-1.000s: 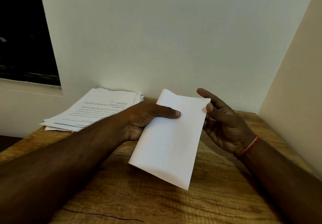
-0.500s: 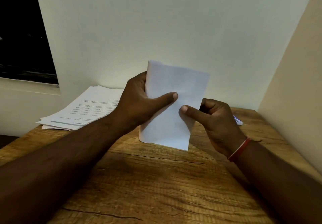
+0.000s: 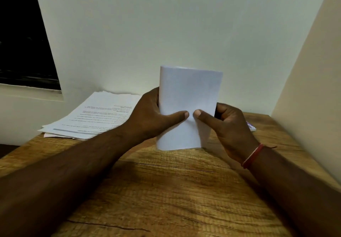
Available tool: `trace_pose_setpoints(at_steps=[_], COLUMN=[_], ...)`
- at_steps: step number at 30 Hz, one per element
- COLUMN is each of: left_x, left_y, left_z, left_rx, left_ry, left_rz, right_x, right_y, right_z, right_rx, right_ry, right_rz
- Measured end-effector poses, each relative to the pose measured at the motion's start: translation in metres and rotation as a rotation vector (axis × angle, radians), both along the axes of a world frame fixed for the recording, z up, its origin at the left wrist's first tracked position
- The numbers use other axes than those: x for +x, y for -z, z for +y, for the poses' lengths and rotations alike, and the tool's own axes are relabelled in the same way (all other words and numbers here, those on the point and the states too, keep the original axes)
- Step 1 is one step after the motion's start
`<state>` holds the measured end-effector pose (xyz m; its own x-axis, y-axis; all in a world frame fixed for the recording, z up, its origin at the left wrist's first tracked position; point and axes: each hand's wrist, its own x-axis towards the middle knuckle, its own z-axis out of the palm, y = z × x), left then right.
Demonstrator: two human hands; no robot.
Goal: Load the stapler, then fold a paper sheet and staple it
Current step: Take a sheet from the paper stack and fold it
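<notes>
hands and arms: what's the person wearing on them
No sleeves show on the left arm or the right arm, whose wrist wears a thin red thread band with a loose end sticking out. Nothing is worn on the left hand or its wrist.

The wooden table (image 3: 166, 190) bears a stack of printed sheets (image 3: 96, 116) far left, and a small item (image 3: 251, 127) far right.

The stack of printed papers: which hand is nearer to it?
Left. The left hand grips the folded sheet just beside the stack of printed papers; the right hand grips the sheet's other side, farther from the stack.
</notes>
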<state>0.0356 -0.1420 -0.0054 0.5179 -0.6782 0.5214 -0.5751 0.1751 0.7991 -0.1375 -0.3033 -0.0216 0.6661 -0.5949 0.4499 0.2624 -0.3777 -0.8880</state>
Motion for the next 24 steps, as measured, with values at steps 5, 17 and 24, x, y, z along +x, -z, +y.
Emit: trace_pose_setpoints(at_steps=[5,17,24], left_x=[-0.0004,0.0026,0.0016], left_y=[-0.0011,0.0054,0.0044], left_z=[-0.0002,-0.0038,-0.0032], left_rx=[-0.008,0.043,0.025], left_ry=[-0.019,-0.009,0.029], left_rz=[-0.05,-0.003,0.016], right_x=[-0.0018,-0.0019,-0.0023], right_y=[-0.0003,0.0008,0.001], right_z=[0.0006,-0.0012,-0.0011], right_rx=[-0.026,-0.038,-0.053], right_ry=[-0.015,0.028,0.037], right_rz=[0.029,0.091,0.127])
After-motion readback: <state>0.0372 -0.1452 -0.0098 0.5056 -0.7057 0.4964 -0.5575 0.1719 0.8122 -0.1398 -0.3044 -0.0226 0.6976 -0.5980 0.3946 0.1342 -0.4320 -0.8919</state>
